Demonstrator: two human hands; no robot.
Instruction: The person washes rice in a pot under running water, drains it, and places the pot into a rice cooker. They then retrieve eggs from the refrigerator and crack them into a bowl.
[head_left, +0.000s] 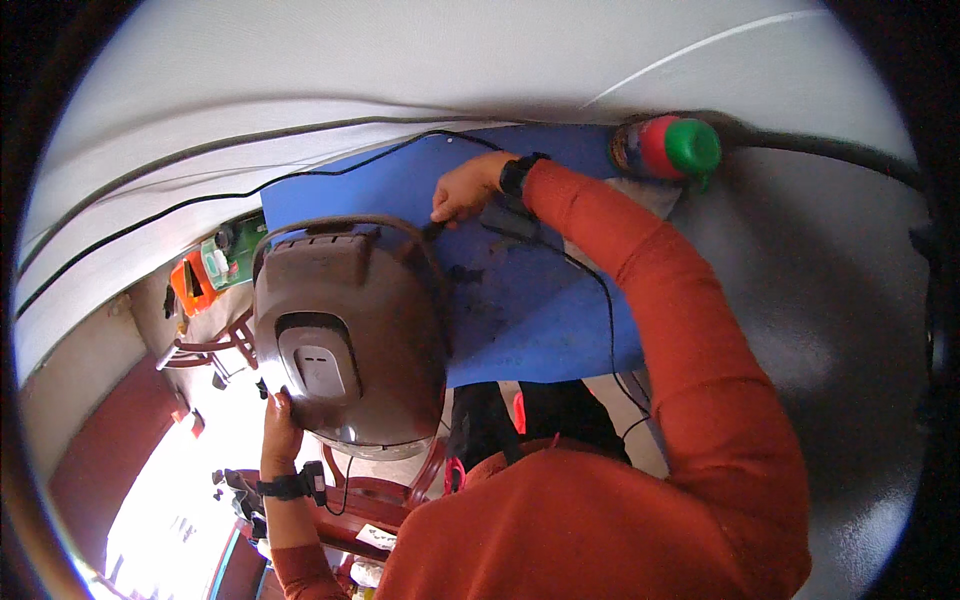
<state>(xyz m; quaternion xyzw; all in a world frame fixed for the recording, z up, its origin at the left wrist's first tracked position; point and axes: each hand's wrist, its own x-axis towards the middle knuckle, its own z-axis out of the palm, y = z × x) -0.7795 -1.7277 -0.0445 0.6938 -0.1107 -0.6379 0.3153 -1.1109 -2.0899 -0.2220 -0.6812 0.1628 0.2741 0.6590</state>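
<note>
A brown rice cooker (397, 322) with a closed lid and a folded-back handle stands at the left part of a blue table surface (540, 330). My left hand (283, 427) is at its near left side, the thumb against the body; the other fingers are hidden. Beyond the cooker's right side, my right hand (466, 193) has its fingers closed on a small dark object (435, 229) beside the cooker, too dark to name surely. A black cable (600, 285) runs from under my right forearm down over the table's near edge. Both wrists wear black bands.
A jar with a green lid (691, 147) lies or stands at the back right by the pale wall. Another black cable (300, 175) runs along the back. Left of the table are an orange container (193, 283), a green box (244, 244) and wooden chairs (217, 345).
</note>
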